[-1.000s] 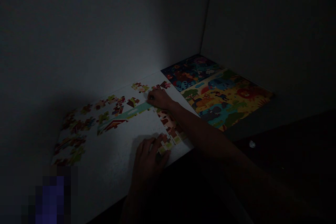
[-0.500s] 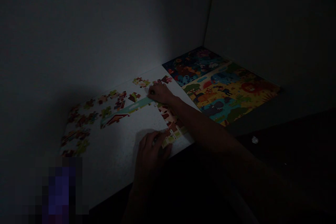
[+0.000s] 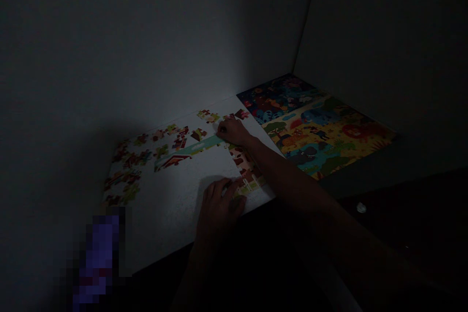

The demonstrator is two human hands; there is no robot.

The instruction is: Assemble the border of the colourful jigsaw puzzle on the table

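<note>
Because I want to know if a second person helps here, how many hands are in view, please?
2. The right hand is among the jigsaw puzzle pieces on the far side, and the left hand is at the near edge of the white tabletop. No other hands show.

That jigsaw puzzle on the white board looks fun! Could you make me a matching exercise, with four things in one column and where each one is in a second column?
Things
1. Right hand
2. Left hand
3. Animal picture sheet
4. Loose jigsaw pieces

Places
A. Scattered over the left of the white board
B. On the cream-and-brown pieces
C. In the corner between the walls
D. At the end of the blue-green strip of pieces

Pairs: 1-D, 2-B, 3-C, 4-A
</note>
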